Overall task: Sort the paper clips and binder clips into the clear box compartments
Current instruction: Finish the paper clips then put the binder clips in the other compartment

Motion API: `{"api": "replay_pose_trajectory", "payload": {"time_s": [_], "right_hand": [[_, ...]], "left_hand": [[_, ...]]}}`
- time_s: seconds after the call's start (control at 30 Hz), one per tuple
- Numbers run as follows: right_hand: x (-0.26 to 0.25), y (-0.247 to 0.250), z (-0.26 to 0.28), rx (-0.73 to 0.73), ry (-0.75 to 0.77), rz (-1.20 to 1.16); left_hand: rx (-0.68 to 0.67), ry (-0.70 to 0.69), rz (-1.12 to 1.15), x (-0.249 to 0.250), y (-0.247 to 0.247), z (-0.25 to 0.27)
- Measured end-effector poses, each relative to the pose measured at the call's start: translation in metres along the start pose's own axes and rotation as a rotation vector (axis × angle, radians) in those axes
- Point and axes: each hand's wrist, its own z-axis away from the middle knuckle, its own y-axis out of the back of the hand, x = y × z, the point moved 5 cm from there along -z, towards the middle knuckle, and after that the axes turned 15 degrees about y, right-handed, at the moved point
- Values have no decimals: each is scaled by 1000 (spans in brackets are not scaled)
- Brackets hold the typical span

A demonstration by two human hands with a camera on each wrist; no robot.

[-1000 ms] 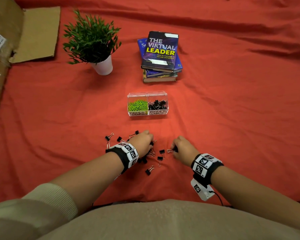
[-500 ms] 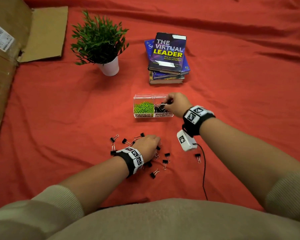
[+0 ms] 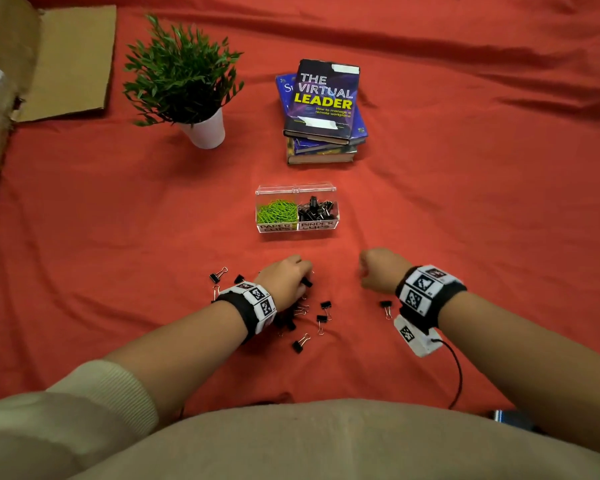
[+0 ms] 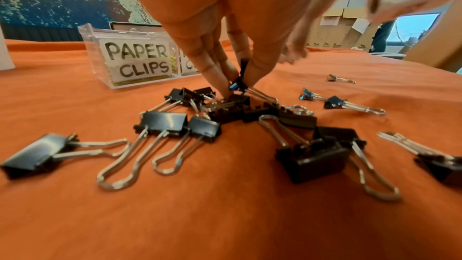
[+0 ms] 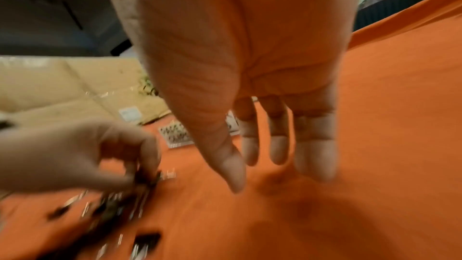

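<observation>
The binder clips [image 4: 226,115] scattered on the red cloth [image 3: 465,209] in front of the clear box [image 3: 336,216] look light, rigid and slick; pinch the black body, not the wire loops. Your left hand [image 3: 286,280] reaches down, fingertips pinching one clip. Your right hand [image 5: 250,90] hovers empty, fingers relaxed.

Left hand [image 3: 286,279] fingers pinched downward; right hand [image 5: 250,86] fingers straight

I see a red cloth [image 3: 465,202] covering the whole surface, creased at the far edge. Cardboard [image 3: 66,64] lies far left; stacked boxes [image 4: 342,27] and a bright opening [image 4: 415,25] stand beyond.
</observation>
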Motion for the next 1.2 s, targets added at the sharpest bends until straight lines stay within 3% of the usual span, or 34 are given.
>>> {"api": "replay_pose_trajectory", "payload": {"time_s": [0.07,0.13,0.4,0.53,0.67,0.87,0.93,1.07,1.2], "right_hand": [[10,-28,16,-87,-74,55],[14,-42,25,-73,-114,49],[3,-42,25,46,41,-176],[-34,-32,15,81,242,-213],[-66,-43,6,1,409,-158],[-72,-59,5,-32,523,56],[-70,-59,6,-20,537,86],[-65,-58,5,-38,514,69],[-62,-56,6,-28,467,16]], "left_hand": [[1,-6,78,3,5,-4],[13,-13,191,7,16,-7],[265,99,460,17,85,-49],[290,153,424,17,94,-68],[229,81,262,17,80,-69],[389,-61,221,5,66,-33],[321,-53,199,-4,52,-19],[12,-62,102,-21,16,2],[-125,-116,-34,-24,-1,15]]}}
